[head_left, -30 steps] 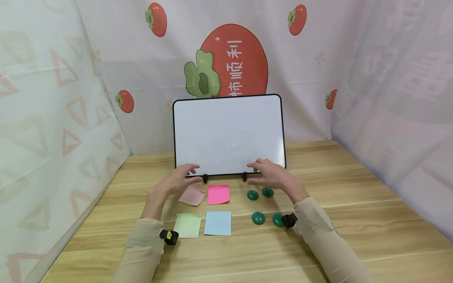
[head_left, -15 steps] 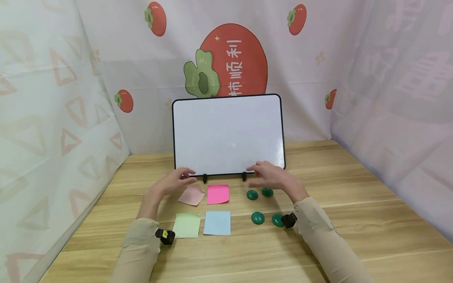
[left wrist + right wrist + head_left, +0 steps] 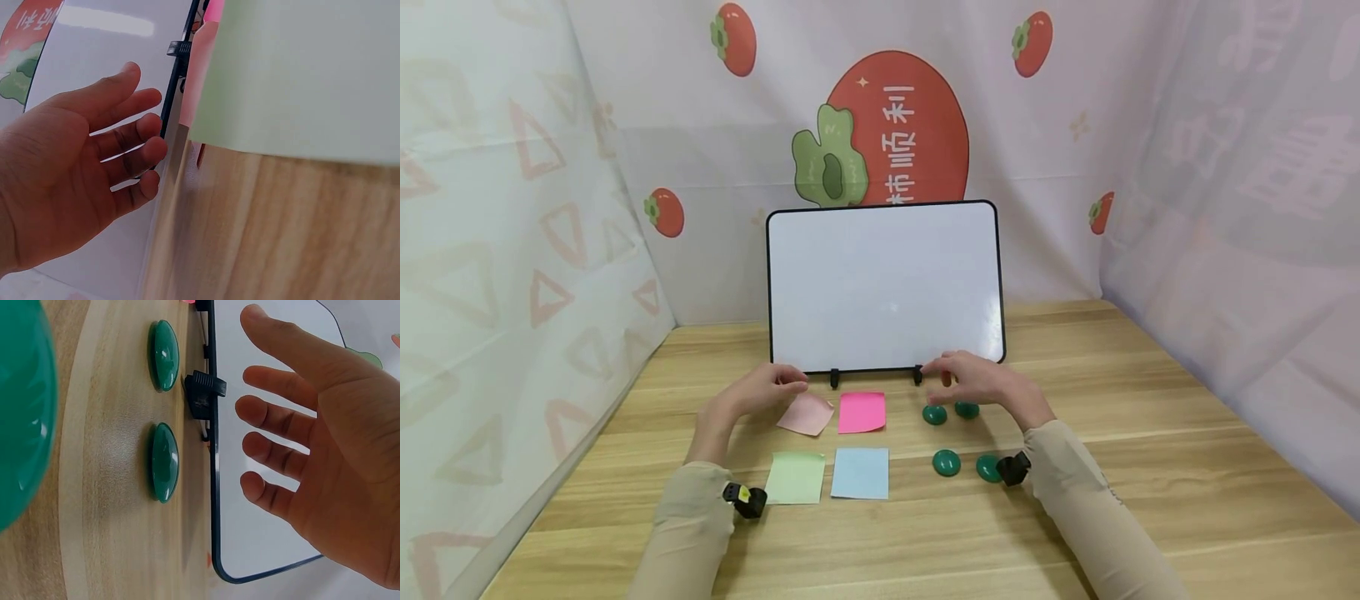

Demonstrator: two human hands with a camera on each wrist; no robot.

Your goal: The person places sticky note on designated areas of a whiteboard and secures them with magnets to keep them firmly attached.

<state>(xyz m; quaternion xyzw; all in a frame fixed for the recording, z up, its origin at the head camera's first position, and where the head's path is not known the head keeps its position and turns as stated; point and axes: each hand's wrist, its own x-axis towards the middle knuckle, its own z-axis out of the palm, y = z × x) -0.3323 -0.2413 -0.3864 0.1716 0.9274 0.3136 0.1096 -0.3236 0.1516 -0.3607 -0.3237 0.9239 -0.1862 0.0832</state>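
Note:
My left hand (image 3: 762,388) hovers by the lower left corner of the whiteboard (image 3: 883,287), fingers loosely bent and holding nothing. Just below it lies a pale pink sticky note (image 3: 807,415), beside a bright pink sticky note (image 3: 862,413). Nearer to me are a green sticky note (image 3: 796,479) and a blue sticky note (image 3: 860,473). My right hand (image 3: 973,379), relaxed with fingers spread, hangs over two green round magnets, the left one (image 3: 934,415) and the right one (image 3: 967,410). Closer in sit another green magnet (image 3: 947,462) and one (image 3: 988,468) partly hidden by the wrist camera.
The whiteboard leans upright in a stand with black clips, a left one (image 3: 834,379) and a right one (image 3: 917,375). Behind it hangs a printed cloth (image 3: 1045,167), and cloth walls enclose both sides of the wooden table (image 3: 880,554).
My left hand has drawn back to the left and lowered, toward the pale pink note. My right hand has dipped slightly over the far magnets. The notes, magnets and whiteboard stay put.

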